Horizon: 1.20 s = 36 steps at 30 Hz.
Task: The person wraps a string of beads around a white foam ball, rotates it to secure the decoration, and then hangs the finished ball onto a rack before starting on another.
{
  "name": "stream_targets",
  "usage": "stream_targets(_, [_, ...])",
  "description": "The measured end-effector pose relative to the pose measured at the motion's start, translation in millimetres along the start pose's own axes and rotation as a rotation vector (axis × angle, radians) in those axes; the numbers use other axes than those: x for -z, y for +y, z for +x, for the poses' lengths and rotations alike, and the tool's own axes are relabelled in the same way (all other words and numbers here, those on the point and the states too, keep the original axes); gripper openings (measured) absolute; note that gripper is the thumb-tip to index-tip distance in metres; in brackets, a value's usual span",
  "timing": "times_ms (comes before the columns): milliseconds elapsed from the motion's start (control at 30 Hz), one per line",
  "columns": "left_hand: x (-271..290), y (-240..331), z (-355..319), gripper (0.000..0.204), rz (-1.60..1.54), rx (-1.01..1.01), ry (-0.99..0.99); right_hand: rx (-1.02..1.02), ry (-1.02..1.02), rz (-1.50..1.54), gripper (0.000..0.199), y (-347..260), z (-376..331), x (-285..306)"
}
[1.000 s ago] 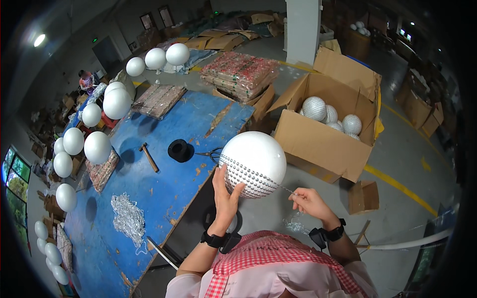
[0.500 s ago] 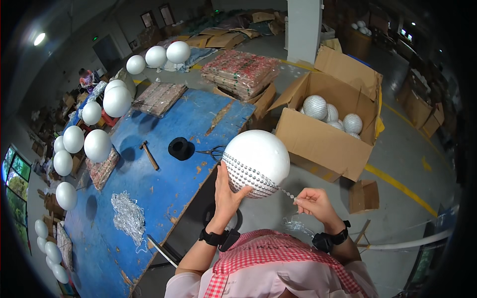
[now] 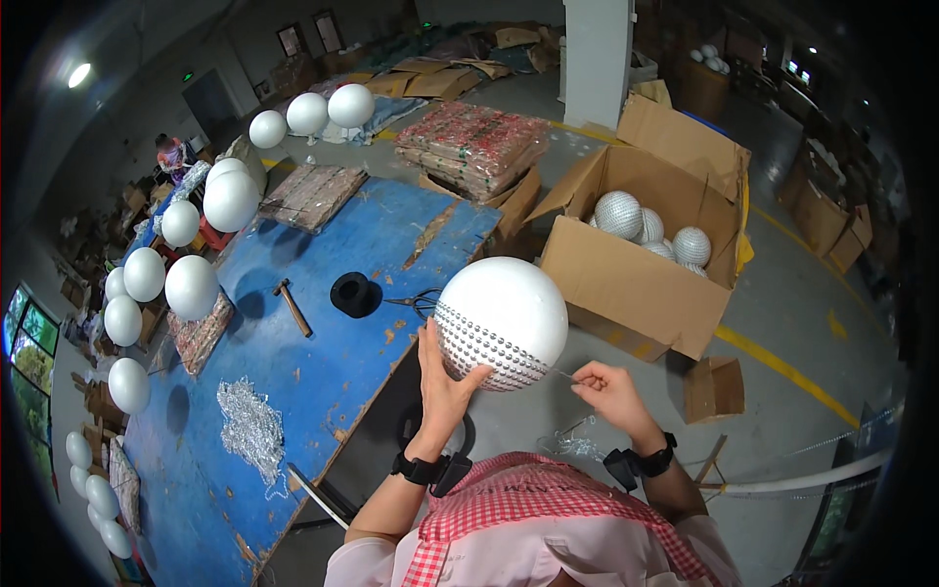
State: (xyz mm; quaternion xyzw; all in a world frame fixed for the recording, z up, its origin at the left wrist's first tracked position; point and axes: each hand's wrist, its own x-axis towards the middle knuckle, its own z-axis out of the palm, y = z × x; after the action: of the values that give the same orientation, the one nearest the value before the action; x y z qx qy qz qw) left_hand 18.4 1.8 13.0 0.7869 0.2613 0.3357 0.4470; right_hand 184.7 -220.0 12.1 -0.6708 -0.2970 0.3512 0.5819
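Note:
A large white foam ball [image 3: 514, 308] rests against my left hand [image 3: 445, 386], its lower part wrapped in rows of silver beads. My left thumb and fingers spread around the beaded side and support it. To the right of the ball, my right hand [image 3: 608, 393] pinches the silver bead strand [image 3: 559, 373], which runs taut from the ball's beaded edge. More of the strand hangs below, loose and hard to make out. Black-handled scissors [image 3: 421, 301] lie at the table edge, just left of the ball.
On the blue table [image 3: 342, 245] are a hammer [image 3: 292, 308], a black round holder [image 3: 355, 293] and a heap of silver bead strands [image 3: 250, 430]. White balls [image 3: 192, 288] stand along its far left side. An open carton [image 3: 636, 279] of beaded balls stands at right.
My right hand has shifted slightly left and up, closer to the ball. The bead strand between hand and ball is shorter. My left hand has barely moved.

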Motion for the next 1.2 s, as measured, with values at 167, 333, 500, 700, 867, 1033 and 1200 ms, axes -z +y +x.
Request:
stream_targets(167, [2.1, 13.0, -3.2, 0.093, 0.033, 0.003, -0.009, -0.034, -0.071, -0.321, 0.018, -0.2, -0.3, -1.1])
stream_targets(333, [4.8, 4.8, -4.6, 0.08, 0.189, -0.077, 0.0, 0.013, -0.085, 0.038, 0.015, -27.9, -20.2, -0.9])
stream_targets(500, [9.4, -0.3, -2.1, 0.084, 0.183, -0.131, -0.057, 0.052, -0.026, 0.063, 0.01, -29.7, -23.6, -9.2])
stream_targets(700, [5.7, 5.2, -0.3, 0.11, 0.33, -0.123, -0.063, 0.173, 0.156, -0.059, 0.007, -13.7, -15.5, -10.0])
stream_targets(867, [4.7, 7.9, -2.7, 0.119, 0.158, -0.02, -0.033, 0.337, 0.257, -0.116, 0.005, -32.4, -24.8, -15.8])
stream_targets(1033, [6.5, 6.7, -0.6, 0.115, -0.01, -0.001, -0.013, 0.149, 0.172, -0.08, 0.007, -7.5, -8.7, -11.6])
stream_targets(1200, [5.6, 3.0, -0.4, 0.103, -0.271, 0.043, 0.004, 0.17, 0.216, -0.4, 0.011, 6.7, 1.6, -8.5])
